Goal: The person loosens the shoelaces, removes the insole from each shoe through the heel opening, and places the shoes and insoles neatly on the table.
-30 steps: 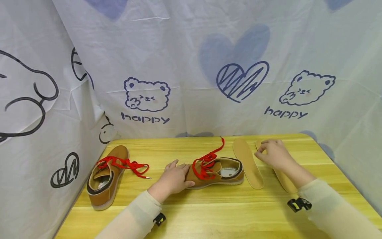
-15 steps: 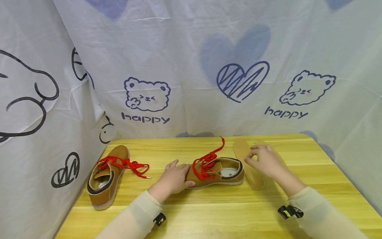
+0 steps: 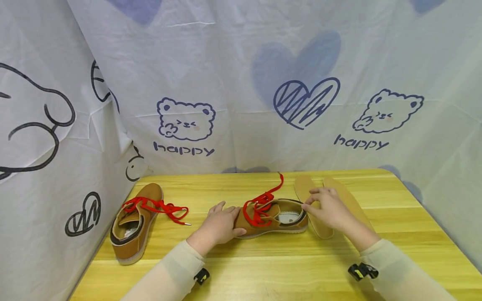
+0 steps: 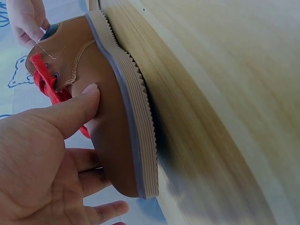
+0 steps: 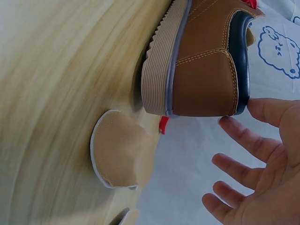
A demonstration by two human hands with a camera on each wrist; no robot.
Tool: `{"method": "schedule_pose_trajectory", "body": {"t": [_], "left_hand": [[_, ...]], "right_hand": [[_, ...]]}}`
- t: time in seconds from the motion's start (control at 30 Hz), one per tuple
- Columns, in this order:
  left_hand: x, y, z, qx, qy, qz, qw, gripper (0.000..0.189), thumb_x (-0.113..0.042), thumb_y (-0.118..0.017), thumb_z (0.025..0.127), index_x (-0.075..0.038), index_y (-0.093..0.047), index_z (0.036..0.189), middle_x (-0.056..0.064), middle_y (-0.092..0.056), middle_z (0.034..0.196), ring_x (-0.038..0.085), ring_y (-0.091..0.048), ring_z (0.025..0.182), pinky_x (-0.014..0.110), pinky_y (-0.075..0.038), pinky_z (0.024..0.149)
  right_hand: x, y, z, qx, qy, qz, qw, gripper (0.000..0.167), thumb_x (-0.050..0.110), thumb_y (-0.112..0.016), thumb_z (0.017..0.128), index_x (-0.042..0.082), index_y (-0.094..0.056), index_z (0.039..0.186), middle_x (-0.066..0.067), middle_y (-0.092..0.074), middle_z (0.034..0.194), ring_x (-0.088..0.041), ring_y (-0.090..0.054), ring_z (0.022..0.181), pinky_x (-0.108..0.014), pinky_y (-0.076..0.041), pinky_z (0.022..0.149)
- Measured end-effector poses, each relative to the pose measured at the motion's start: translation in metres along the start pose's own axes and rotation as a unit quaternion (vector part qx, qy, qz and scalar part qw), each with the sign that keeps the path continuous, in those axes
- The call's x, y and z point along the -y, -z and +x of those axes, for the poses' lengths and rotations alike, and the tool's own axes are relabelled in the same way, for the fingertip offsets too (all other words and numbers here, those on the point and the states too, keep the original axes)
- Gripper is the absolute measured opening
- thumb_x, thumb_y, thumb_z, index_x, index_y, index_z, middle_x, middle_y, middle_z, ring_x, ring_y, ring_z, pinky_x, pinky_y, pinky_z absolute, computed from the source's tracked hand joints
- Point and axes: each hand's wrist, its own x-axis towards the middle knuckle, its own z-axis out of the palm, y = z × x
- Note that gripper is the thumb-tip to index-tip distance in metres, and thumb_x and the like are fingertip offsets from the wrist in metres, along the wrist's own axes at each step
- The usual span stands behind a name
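A brown shoe (image 3: 246,228) with a loose red lace (image 3: 268,195) lies sole down on the table, its toe to the left. My left hand (image 3: 217,225) holds the toe end, thumb pressed on the near side and fingers round the far side. At the heel, my right hand (image 3: 331,211) has its thumb and index finger pinching the dark collar (image 5: 241,65); its other fingers stay spread. Just right of the heel, under and beside the right hand, are two tan insoles: a nearer insole (image 3: 303,186) and a farther insole (image 3: 348,201).
Another brown shoe (image 3: 129,246) with a red lace trailing to the right stands near the left edge of the wooden table (image 3: 263,271). Printed white cloth (image 3: 241,104) hangs behind the table and along its left side.
My right hand has moved left from over the farther insole, past the nearer one, to the shoe's heel, where it now pinches the collar. The left hand and the shoe have kept their places.
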Motion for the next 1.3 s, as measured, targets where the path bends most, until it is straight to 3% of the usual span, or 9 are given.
{"method": "schedule_pose_trajectory", "body": {"t": [0.47,0.8,1.03,1.3], "left_hand": [[0.002,-0.002,0.002,0.003,0.002,-0.004,1.0000,0.074,-0.055,-0.064,0.093,-0.010,-0.049,0.149,0.009,-0.053,0.147,0.044,-0.032,0.142,0.058,-0.026,0.115],[0.010,-0.005,0.003,0.005,-0.004,-0.047,0.9989,0.078,-0.054,-0.063,0.093,-0.009,-0.042,0.153,0.010,-0.045,0.153,0.045,-0.026,0.145,0.059,-0.022,0.116],[0.023,-0.009,0.018,0.009,-0.018,-0.046,0.9987,0.079,-0.054,-0.064,0.092,-0.011,-0.041,0.154,0.008,-0.043,0.155,0.042,-0.027,0.146,0.059,-0.022,0.116],[0.037,-0.001,0.035,0.006,-0.049,-0.042,0.9979,0.075,-0.048,-0.064,0.092,-0.014,-0.041,0.155,0.005,-0.041,0.157,0.039,-0.025,0.148,0.058,-0.018,0.118]], "right_hand": [[-0.003,-0.002,0.000,0.016,0.004,-0.004,0.9999,0.015,0.029,-0.067,0.097,0.017,-0.074,0.091,-0.025,-0.050,0.142,-0.049,-0.032,0.134,-0.071,-0.027,0.107],[0.000,-0.005,-0.006,0.008,0.000,0.000,1.0000,0.016,0.029,-0.069,0.096,0.016,-0.071,0.087,-0.025,-0.052,0.140,-0.048,-0.036,0.131,-0.069,-0.030,0.107],[0.010,-0.005,-0.017,0.009,-0.003,-0.019,0.9998,0.019,0.030,-0.069,0.095,0.021,-0.066,0.079,-0.025,-0.052,0.140,-0.050,-0.034,0.132,-0.071,-0.030,0.105],[0.021,-0.005,-0.025,0.010,0.002,-0.034,0.9994,0.023,0.035,-0.070,0.094,0.025,-0.063,0.074,-0.022,-0.056,0.138,-0.049,-0.037,0.132,-0.069,-0.034,0.103]]}}
